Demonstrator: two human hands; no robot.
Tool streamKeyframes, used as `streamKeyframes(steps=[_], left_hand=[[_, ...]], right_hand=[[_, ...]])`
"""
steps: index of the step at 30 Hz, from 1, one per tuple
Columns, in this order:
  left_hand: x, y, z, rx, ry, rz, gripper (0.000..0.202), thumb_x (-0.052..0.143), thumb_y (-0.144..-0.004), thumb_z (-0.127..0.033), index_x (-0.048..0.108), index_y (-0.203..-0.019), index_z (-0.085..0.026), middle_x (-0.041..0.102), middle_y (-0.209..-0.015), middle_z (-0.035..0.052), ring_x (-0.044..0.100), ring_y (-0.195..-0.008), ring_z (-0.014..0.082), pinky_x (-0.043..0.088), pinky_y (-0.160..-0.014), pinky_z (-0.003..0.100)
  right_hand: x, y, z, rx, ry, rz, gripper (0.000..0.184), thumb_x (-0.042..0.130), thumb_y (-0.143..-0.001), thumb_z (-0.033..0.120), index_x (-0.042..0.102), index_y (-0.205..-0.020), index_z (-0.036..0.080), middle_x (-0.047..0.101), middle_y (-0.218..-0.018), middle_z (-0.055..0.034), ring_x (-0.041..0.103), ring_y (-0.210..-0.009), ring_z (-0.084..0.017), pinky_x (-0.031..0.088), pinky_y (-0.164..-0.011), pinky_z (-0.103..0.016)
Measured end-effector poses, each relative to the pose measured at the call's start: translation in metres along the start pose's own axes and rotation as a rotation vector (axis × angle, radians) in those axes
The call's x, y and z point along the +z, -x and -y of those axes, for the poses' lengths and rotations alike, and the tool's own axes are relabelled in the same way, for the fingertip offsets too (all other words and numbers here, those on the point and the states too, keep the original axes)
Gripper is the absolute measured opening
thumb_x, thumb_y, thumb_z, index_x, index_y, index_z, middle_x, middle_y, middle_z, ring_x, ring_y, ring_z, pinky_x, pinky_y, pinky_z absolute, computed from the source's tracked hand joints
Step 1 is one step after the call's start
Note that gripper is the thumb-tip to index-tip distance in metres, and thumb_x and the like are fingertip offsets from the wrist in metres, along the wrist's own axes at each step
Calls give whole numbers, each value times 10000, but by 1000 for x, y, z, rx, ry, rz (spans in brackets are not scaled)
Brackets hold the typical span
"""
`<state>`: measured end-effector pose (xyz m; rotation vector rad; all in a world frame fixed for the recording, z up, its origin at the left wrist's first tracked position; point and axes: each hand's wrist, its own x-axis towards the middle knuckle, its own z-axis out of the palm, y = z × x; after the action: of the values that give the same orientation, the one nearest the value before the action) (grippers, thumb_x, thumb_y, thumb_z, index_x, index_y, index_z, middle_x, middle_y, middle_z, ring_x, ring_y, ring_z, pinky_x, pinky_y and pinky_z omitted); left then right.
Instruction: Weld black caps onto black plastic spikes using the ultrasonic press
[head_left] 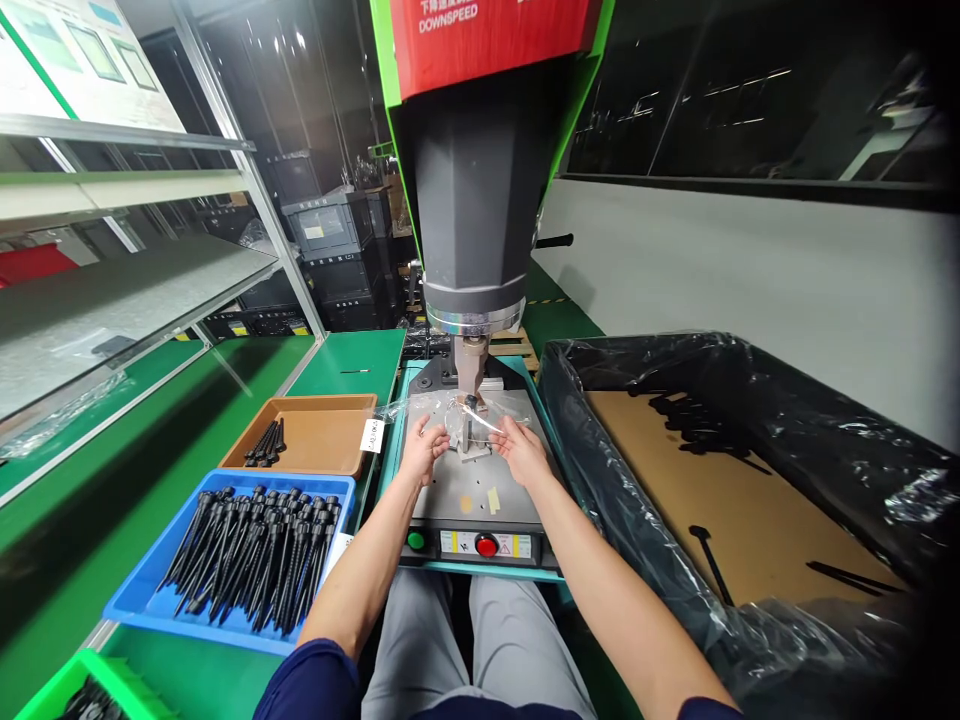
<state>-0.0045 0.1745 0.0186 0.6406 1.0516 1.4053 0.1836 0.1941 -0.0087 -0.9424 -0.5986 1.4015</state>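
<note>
My left hand (426, 452) is over the left of the grey metal plate (442, 505), palm turned inward, fingers loosely curled and apart. I see nothing held in it. Opposite, my right hand (519, 450) has its fingertips closed at the edge of some clear plastic film (491, 418). The film spreads across the gap between both hands, in front of the press head's metal tip (470, 365). Beneath that tip a small dark part (471, 402) stands at a metal fixture (474, 452). Film and glare partly hide this spot.
To the left are a blue tray (142, 600) full of black threaded parts and a brown tray (337, 430) with several more. A box lined with black plastic (585, 430) stands right, dark parts inside. Green (415, 540) and red (486, 545) buttons line the press front.
</note>
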Motion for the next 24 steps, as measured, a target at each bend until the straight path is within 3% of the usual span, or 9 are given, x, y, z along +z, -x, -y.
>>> streamKeyframes(steps=[4,9,12,14,18,24], left_hand=[[-27,24,12,66,-61,-152,741,791,-676,-366,454,-1294,-136,637,-871,53,644,-766,134,503,-770,293],[-87,61,45,369,-367,-399,596,685,-764,-358,488,-1285,-146,622,-919,44,622,-881,147,483,-877,327],[-116,77,66,377,-590,-471,557,649,-792,-352,492,-1295,-169,621,-1074,94,611,-1016,195,477,-936,377],[-126,82,77,354,-720,-437,577,657,-786,-355,488,-1309,-177,604,-1152,116,593,-1091,232,464,-977,426],[-131,82,88,457,-957,-292,555,694,-746,-341,558,-1258,-178,534,-1263,130,506,-1235,281,387,-1083,477],[-151,84,89,471,-1010,-85,569,682,-781,-370,545,-1315,-227,426,-1422,115,418,-1340,284,351,-1122,471]], right_hand=[[-42,24,-9,-153,186,-133,563,729,-659,665,653,-899,161,707,-824,-85,644,-674,-178,518,-577,-277],[-118,64,-25,-470,723,-373,567,632,-739,662,656,-983,151,680,-961,-135,636,-855,-260,510,-793,-418],[-151,87,-40,-662,1041,-398,568,558,-800,663,659,-1040,158,625,-1130,-173,581,-1060,-324,426,-963,-506],[-163,98,-52,-698,1174,-374,644,520,-809,694,638,-1132,150,580,-1209,-192,527,-1157,-355,383,-1013,-533],[-177,108,-74,-585,1226,-306,763,485,-827,706,500,-1355,155,499,-1314,-196,508,-1204,-358,419,-1007,-517],[-196,108,-78,-560,1219,-180,709,501,-864,623,400,-1446,230,441,-1411,-130,476,-1271,-320,394,-1072,-461]])
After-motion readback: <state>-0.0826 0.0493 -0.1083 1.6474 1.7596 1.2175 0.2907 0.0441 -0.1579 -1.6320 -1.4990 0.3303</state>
